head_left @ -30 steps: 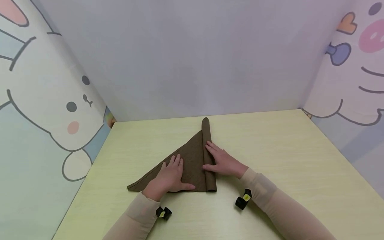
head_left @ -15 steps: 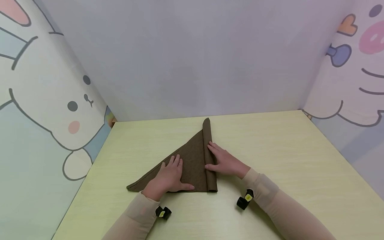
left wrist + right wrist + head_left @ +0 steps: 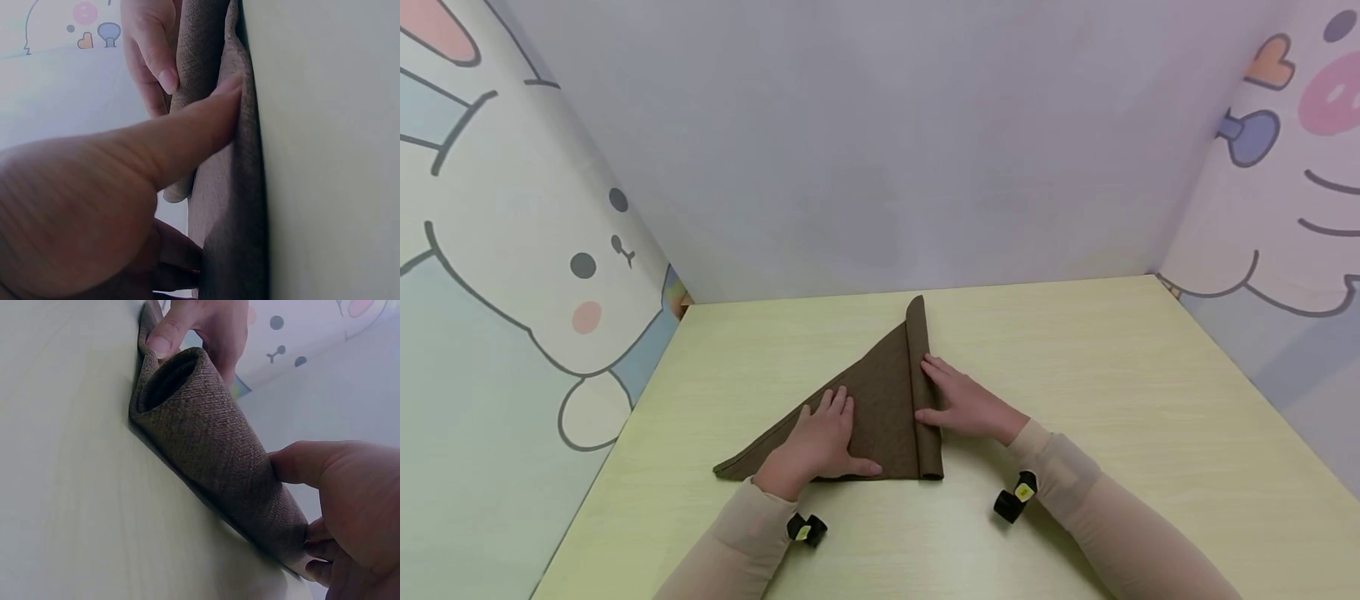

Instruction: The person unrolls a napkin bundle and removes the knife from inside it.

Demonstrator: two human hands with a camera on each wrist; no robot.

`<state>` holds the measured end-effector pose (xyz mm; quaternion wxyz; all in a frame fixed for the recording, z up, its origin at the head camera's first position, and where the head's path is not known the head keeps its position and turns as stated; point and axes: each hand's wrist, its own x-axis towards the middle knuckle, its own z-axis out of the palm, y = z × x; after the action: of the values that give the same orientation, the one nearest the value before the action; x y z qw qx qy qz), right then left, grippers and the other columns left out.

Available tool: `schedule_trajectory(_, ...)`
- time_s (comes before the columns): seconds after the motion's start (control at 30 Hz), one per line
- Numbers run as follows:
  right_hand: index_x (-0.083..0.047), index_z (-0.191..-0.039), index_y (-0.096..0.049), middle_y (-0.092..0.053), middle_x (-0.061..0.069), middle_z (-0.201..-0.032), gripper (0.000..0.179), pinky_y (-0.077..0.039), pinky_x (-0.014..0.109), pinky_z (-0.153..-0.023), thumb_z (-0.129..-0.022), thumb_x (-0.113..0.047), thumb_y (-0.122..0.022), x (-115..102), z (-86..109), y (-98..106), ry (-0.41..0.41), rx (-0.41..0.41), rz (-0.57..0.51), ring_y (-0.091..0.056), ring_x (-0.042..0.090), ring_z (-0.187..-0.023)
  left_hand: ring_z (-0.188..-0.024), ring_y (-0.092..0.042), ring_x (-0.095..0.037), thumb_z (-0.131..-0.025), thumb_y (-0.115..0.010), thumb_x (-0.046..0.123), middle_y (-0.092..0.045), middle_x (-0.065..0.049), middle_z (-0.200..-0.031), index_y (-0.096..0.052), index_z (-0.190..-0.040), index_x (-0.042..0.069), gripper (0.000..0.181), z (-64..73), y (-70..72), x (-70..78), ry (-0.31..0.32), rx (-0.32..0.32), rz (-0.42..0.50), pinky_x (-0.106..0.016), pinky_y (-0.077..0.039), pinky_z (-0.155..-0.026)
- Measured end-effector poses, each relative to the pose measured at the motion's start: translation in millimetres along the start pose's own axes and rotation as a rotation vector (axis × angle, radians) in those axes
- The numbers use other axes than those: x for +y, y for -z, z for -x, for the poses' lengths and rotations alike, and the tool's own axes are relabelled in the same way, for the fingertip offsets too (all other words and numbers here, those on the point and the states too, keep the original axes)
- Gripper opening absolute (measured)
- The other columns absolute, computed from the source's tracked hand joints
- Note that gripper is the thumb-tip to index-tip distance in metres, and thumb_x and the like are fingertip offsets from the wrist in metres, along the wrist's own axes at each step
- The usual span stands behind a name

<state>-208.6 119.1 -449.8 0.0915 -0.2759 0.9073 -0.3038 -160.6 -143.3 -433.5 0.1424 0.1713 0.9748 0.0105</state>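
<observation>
**Soft brown cloth, part rolled, under both your hands**

The cloth (image 3: 883, 400) lies on the tabletop (image 3: 1075, 350) in front of you: a flat triangle on your left, running into a narrow roll (image 3: 922, 391) on your right. The roll points away from you, its far tip standing out past the triangle's slanted edge. Your left hand (image 3: 818, 442) rests on the flat part, fingers extended and thumb spread close to the near edge. Your right hand (image 3: 972, 405) touches the roll, thumb and fingers apart along its length rather than clamped round it.

Going by the matte, woven surface, the cloth should be light, soft and more grippy than slippery, with nothing in it to break. It looks fairly thick, so it may spring back a little from a fold. The roll is hollow at its near end (the right wrist view shows its mouth), so a hard squeeze would likely flatten it. Take it gently there, with thumb and fingers spread so that both ends move together. On the flat part, a broad palm near the roll should steady it best; pressing only by the slanted edge could let it wrinkle.
</observation>
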Motion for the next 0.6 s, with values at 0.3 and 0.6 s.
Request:
schedule_trajectory(0.3,-0.004,-0.154,-0.019,-0.013,0.011,-0.16,0.087,-0.024,0.048,-0.112,-0.091,-0.045,-0.064,-0.8,1.5,2.8,-0.005,-0.005,-0.012,-0.015,0.029,-0.145,-0.143,-0.018,-0.037,-0.07,-0.064,0.077,-0.02,-0.02,-0.157,-0.03,-0.149,-0.003,0.117,2.8,2.7,-2.7,0.018,0.003,-0.025,-0.063,-0.026,-0.104)
schedule_trajectory(0.6,-0.004,-0.153,-0.019,-0.014,0.013,-0.159,0.087,-0.023,0.048,-0.113,-0.091,-0.043,-0.064,-0.8,2.1,5.8,-0.01,-0.028,-0.02,-0.013,0.029,-0.145,-0.143,-0.019,-0.037,-0.069,-0.065,0.076,-0.02,-0.02,-0.156,-0.03,-0.149,-0.003,0.117,4.3,5.1,-4.1,0.029,-0.011,-0.035,-0.063,-0.026,-0.105)
